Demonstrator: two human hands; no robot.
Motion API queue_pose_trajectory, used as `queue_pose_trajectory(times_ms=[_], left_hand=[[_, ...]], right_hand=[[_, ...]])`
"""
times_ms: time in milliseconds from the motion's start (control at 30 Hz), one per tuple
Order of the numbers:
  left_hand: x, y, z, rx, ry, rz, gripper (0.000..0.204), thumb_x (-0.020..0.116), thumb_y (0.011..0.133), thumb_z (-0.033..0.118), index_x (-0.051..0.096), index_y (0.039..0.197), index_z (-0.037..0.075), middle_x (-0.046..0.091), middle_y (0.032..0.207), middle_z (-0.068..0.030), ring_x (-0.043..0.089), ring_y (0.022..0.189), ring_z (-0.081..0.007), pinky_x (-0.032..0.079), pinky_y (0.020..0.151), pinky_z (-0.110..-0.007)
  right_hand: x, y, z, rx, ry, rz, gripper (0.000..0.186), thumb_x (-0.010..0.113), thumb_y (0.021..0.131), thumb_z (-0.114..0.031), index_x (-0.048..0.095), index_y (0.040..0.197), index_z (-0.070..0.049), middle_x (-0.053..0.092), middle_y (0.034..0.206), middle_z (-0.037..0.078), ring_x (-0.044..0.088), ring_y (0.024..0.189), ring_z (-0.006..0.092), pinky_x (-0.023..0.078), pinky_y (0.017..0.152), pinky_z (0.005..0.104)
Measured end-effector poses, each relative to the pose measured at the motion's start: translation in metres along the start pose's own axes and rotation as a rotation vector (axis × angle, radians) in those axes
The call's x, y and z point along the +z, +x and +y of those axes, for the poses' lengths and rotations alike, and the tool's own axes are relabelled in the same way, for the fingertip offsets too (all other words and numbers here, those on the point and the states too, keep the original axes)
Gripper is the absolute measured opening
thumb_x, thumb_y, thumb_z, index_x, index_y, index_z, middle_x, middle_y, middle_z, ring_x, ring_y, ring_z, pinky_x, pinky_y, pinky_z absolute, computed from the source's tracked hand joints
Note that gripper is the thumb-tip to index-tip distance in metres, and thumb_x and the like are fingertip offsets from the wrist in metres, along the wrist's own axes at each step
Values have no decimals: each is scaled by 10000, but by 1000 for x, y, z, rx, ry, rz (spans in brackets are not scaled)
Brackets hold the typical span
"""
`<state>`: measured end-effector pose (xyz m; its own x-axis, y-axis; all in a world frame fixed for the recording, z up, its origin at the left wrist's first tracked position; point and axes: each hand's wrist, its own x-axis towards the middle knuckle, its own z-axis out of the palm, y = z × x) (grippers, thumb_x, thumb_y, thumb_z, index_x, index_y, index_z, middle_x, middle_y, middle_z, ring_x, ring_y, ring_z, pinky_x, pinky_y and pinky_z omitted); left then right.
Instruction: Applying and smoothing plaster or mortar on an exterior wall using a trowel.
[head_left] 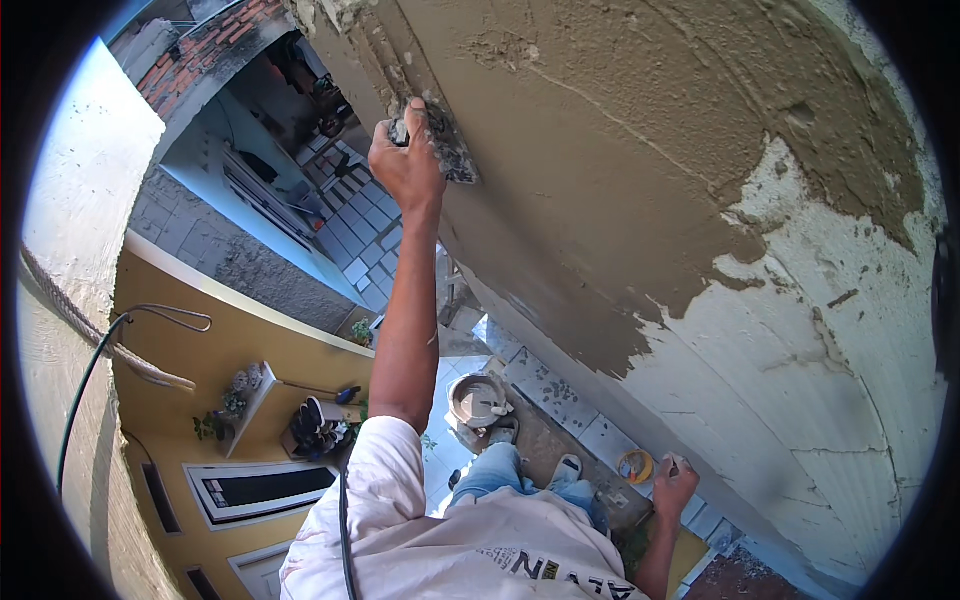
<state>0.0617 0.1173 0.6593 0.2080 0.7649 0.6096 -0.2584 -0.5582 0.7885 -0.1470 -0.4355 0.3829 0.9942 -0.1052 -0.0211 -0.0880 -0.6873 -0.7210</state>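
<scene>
Head camera view, and I am looking down past a pale printed shirt (480,550) at two bare hands beside a tall wall (770,420). The left hand (408,160) reaches up and away on a nearly straight arm, its fingers wrapped around the grip of a plastering trowel (457,160). The trowel's flat, mortar-crusted blade lies just to the right of the knuckles, against the edge of the wet brown plaster (590,190). Its long axis seems to slant from upper left to lower right, one squared end pointing down and right; the far end blends into the plaster, so I can't swear to its length.

Over by the lower right, the right hand (676,487) hangs near the bare part of the wall, fingers bent inward. Something pale shows at the fingertips, but it is too small for me to tell whether they pinch anything. A round yellow tub (635,466) sits below, just left of that hand in view.

Down near the sandalled feet, a round mortar basin (478,398) stands on the ground. Off to the left, a rope (62,292) hangs by a pale ledge (75,190).
</scene>
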Motion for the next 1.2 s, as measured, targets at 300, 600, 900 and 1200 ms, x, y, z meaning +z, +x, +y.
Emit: queue_pose_trajectory(times_ms=[300,600,900,1200], left_hand=[[-34,1,-75,-340,-310,-82,381,713,994,326,595,772,39,557,676,46,460,585,-63,362,522,-275],[-7,2,-53,-179,-211,-82,414,747,978,321,551,730,53,509,610,57,438,558,-48,336,497,-265],[-37,40,-200,-403,-151,48,424,704,997,344,522,709,92,475,596,69,394,522,-34,286,468,-251],[-18,-140,1,87,-161,-417,408,831,889,202,491,739,33,489,552,-13,433,484,-89,372,446,-293]], right_hand=[[28,-9,-43,63,17,40,233,644,923,-133,738,991,68,744,914,239,731,873,381,544,827,425],[42,-45,-10,124,-218,189,234,639,926,-148,719,939,71,699,801,201,661,739,319,503,718,419],[51,-41,-33,107,-130,208,210,643,931,-116,723,911,77,662,688,146,591,610,212,461,620,399],[65,-30,-84,170,-185,182,232,650,903,-128,742,965,76,716,833,245,695,786,393,514,741,477]])
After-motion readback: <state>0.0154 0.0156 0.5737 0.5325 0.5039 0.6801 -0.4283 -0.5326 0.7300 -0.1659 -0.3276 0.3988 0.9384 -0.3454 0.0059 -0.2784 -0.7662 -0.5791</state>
